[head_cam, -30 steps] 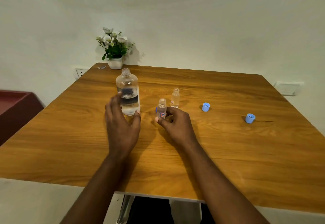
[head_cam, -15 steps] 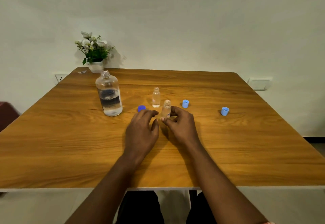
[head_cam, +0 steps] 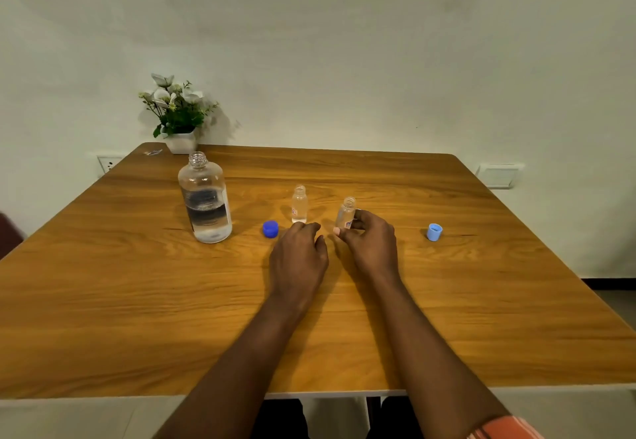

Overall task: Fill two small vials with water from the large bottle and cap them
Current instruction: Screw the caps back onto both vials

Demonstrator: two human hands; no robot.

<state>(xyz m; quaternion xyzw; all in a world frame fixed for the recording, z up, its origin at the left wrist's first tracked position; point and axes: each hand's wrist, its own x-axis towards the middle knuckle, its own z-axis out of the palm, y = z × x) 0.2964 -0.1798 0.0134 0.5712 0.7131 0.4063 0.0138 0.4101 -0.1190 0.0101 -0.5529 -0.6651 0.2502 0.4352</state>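
Note:
The large clear bottle stands uncapped at the left of the wooden table, partly full of water. Its dark blue cap lies to its right. One small vial stands upright and uncapped just beyond my left hand, which rests palm down with its fingers loosely curled and nothing in it. My right hand grips the second small vial, which is tilted and uncapped. A light blue cap lies further right. The other light blue cap is hidden.
A white pot of flowers sits at the table's far left corner, with a small wrapper beside it. Wall sockets show behind the table's left and right edges.
My left hand left the large bottle and came to rest near the vials. My right hand carried its vial to the right, covering one light blue cap. The camera view shifted.

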